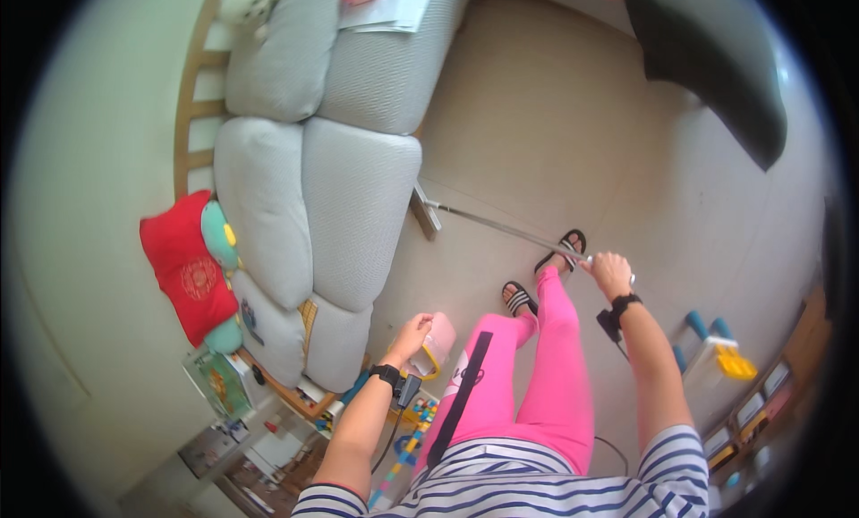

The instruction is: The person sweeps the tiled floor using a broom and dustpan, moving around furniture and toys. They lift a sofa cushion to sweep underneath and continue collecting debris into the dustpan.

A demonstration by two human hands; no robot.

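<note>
A long metal-handled floor mop (510, 230) crosses the view in front of my feet. My right hand (609, 274) is closed around the top end of its handle. The flat mop head (425, 209) rests on the floor against the lower front of the grey sofa (362, 209). Above a pink bin (439, 337) with a yellow rim, my left hand (415, 333) hangs with its fingers loosely curled; whether it holds something small cannot be told.
Left of the sofa back lie a red cushion (191, 270) and a teal plush toy (219, 233). Papers (392, 8) lie on the sofa's far seat. A small white and blue stool (711, 357) stands at right. Toy blocks (402, 454) are near my left leg. A dark hanging object (718, 62) fills the upper right.
</note>
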